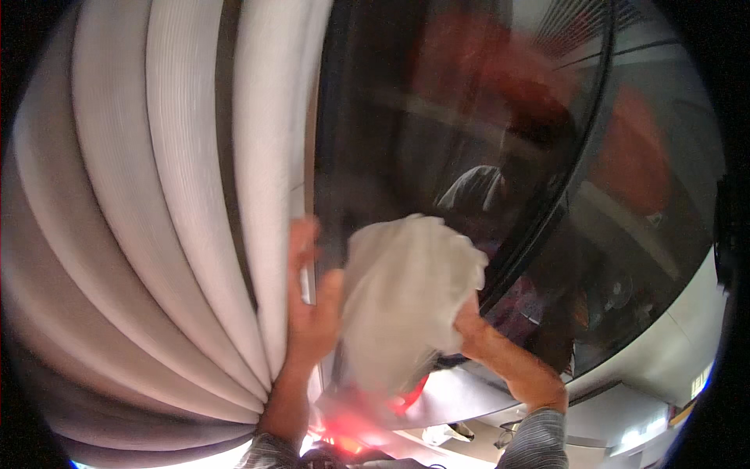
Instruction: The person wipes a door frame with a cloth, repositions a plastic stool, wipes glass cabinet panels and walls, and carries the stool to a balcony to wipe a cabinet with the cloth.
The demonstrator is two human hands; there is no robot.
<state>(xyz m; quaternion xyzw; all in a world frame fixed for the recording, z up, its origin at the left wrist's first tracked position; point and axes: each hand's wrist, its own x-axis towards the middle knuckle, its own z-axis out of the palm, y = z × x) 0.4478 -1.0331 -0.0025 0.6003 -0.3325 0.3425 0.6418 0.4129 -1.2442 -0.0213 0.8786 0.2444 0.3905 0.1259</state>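
Note:
My right hand (pixel 469 328) is pressed behind or into a pale, off-white cloth (pixel 410 287) that lies against a dark glass pane (pixel 381 146); the cloth hides most of its fingers. To the left, my left hand (pixel 313 311) is raised with thumb and fingers apart, by the light edge between the pane and the nearest pale ribbed panel (pixel 263 146). It holds nothing. Both hands and the cloth are blurred. The glass carries reflections, with a striped garment and red shapes among them.
Pale, padded-looking vertical folds fill the left side. A black strip (pixel 545 223) curves down across the glass. Below the cloth glows a red light (pixel 351 439). Bright windows (pixel 644 434) show at the lower right.

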